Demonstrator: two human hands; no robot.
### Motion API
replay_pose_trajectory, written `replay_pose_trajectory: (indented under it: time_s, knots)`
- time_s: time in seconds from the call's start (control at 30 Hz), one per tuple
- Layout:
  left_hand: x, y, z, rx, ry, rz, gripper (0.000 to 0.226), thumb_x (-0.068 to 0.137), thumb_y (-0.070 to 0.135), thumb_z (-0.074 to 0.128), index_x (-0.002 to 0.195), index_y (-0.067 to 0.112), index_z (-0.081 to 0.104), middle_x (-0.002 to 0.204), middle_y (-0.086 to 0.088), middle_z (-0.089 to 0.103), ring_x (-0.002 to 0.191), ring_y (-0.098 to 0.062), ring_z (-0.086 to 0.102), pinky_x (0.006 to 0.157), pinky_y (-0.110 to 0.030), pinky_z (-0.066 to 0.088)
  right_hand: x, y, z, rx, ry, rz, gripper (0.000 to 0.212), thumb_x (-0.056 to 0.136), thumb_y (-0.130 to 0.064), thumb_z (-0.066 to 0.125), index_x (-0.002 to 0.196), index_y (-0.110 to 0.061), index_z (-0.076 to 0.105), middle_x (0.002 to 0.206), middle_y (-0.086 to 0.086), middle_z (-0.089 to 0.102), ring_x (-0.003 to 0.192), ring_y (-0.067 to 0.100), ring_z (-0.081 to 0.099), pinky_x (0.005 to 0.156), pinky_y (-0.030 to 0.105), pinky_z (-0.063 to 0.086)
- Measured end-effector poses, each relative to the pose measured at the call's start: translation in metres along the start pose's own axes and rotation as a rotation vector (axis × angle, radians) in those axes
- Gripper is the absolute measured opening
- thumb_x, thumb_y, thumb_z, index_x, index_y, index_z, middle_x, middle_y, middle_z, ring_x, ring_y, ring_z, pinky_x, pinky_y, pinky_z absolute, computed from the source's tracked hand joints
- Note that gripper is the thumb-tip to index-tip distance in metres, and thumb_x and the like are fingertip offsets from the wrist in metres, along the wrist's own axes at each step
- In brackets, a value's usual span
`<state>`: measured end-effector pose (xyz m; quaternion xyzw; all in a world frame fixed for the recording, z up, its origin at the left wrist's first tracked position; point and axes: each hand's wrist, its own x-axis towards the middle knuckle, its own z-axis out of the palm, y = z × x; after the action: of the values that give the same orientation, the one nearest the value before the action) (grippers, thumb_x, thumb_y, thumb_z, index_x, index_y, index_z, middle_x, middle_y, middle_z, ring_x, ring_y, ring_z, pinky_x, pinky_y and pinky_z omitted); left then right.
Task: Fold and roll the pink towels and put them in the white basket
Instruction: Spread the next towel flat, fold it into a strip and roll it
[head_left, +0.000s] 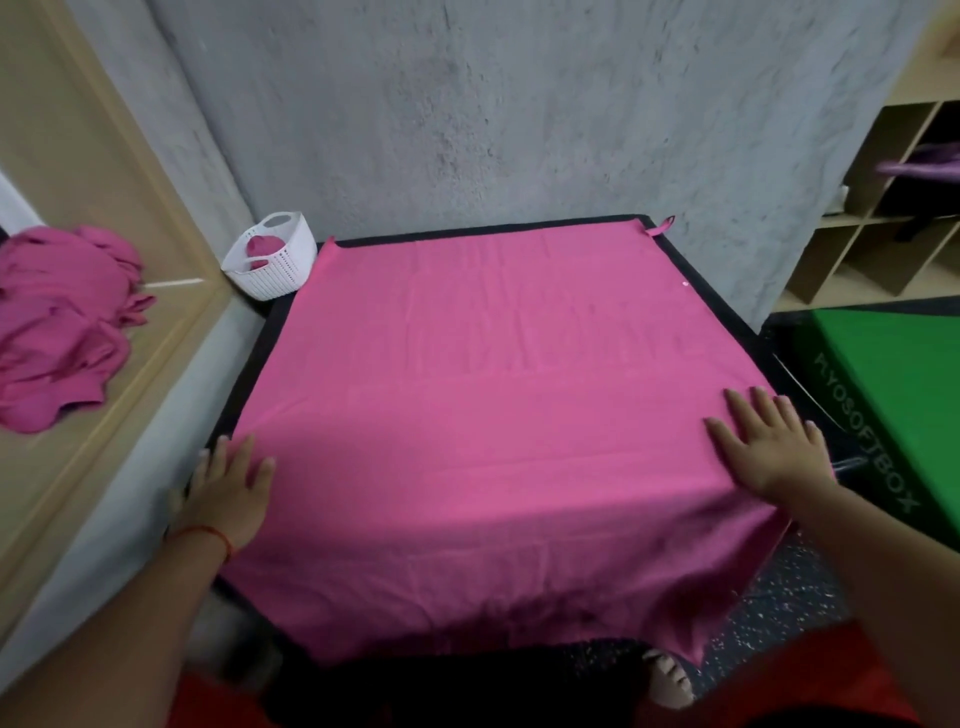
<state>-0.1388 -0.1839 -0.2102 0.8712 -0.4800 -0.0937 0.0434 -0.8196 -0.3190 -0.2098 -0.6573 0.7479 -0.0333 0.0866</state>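
Pink towel (493, 405): spread flat over the black platform (248, 374); its near edge hangs off the front, and a small loop (661, 227) sticks out at the far right corner.
Edges: only a thin black rim shows along the left, far and right sides.
Left hand (228, 493): fingers straight and close together, lying flat on the towel's left edge, partly over the rim.
Right hand (769, 447): fingers spread, palm down, on the towel near its right edge.
White basket (283, 273): stands just off the far left corner, by the grey wall, with one rolled towel (262, 248) inside.
Pile of pink towels (57, 332): on the wooden ledge to the left, well apart from the platform.
Open room: green box (893, 395) close on the right, cubby shelf (872, 228) beyond it.
Hard to see: the hanging hem is in shadow; a bare foot (670, 675) below it is blurred; the pile and the green box are cut off by the frame.
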Motion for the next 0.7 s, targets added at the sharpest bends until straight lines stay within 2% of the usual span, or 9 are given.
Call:
replay_pose_trajectory:
  time_s: [0.07,0.13,0.23,0.3,0.43,0.6,0.7]
  knots:
    - [-0.001,-0.012,-0.001,-0.005,-0.002,-0.028,0.064,0.107,0.062,0.019,0.165,0.039,0.008,0.174,0.007,-0.001,0.160,-0.023,0.003,0.123,-0.064,0.009,-0.004,0.031,-0.002,0.009,0.047,-0.007,0.089,0.089,-0.083,-0.005,0.167,-0.042,0.008,0.177,-0.006,0.001,0.163,0.023,0.004,0.129,0.055,0.010]
    - [0.000,-0.014,-0.003,-0.012,-0.003,-0.043,0.062,0.107,0.059,0.018,0.165,0.040,0.009,0.174,0.011,-0.001,0.160,-0.024,0.003,0.122,-0.067,0.009,-0.009,0.048,-0.004,0.049,0.097,0.030,0.075,0.099,-0.070,0.002,0.166,-0.041,0.016,0.176,-0.007,0.010,0.162,0.025,0.011,0.127,0.062,0.015]
    - [0.001,-0.011,-0.003,-0.018,-0.007,-0.059,0.060,0.108,0.059,0.018,0.165,0.041,0.010,0.174,0.012,-0.001,0.159,-0.028,0.005,0.121,-0.069,0.010,-0.024,0.059,-0.001,0.196,0.219,0.139,0.065,0.103,-0.057,0.019,0.160,-0.033,0.036,0.171,-0.002,0.029,0.151,0.042,0.031,0.119,0.068,0.030]
    - [-0.001,-0.009,-0.003,-0.019,-0.020,-0.063,0.061,0.107,0.060,0.017,0.165,0.041,0.010,0.174,0.012,-0.001,0.159,-0.030,0.006,0.121,-0.069,0.010,-0.043,0.061,0.010,0.311,0.295,0.139,0.065,0.102,-0.055,0.024,0.156,-0.027,0.043,0.169,0.002,0.032,0.145,0.047,0.038,0.118,0.066,0.034]
    - [-0.003,-0.008,-0.004,-0.034,-0.023,-0.071,0.061,0.107,0.061,0.015,0.165,0.043,0.008,0.174,0.012,-0.002,0.159,-0.030,0.005,0.121,-0.069,0.009,-0.064,0.070,0.019,0.367,0.306,0.058,0.047,0.110,-0.040,0.039,0.156,-0.033,0.043,0.171,-0.007,0.025,0.144,0.043,0.045,0.115,0.062,0.041]
    - [-0.003,-0.007,-0.004,-0.044,-0.014,-0.068,0.060,0.107,0.060,0.015,0.164,0.044,0.008,0.174,0.011,-0.001,0.159,-0.031,0.007,0.121,-0.069,0.009,-0.066,0.079,0.012,0.297,0.288,0.023,0.048,0.108,-0.033,0.046,0.156,-0.035,0.045,0.170,-0.006,0.030,0.138,0.043,0.052,0.105,0.062,0.049]
    - [-0.010,-0.007,-0.001,-0.043,0.068,-0.065,0.056,0.109,0.051,0.021,0.164,0.039,0.020,0.174,0.007,0.010,0.157,-0.032,0.015,0.120,-0.068,0.015,-0.067,0.069,0.013,0.314,0.294,0.071,0.051,0.104,-0.022,0.051,0.154,-0.027,0.048,0.168,-0.002,0.033,0.136,0.044,0.053,0.104,0.062,0.051]
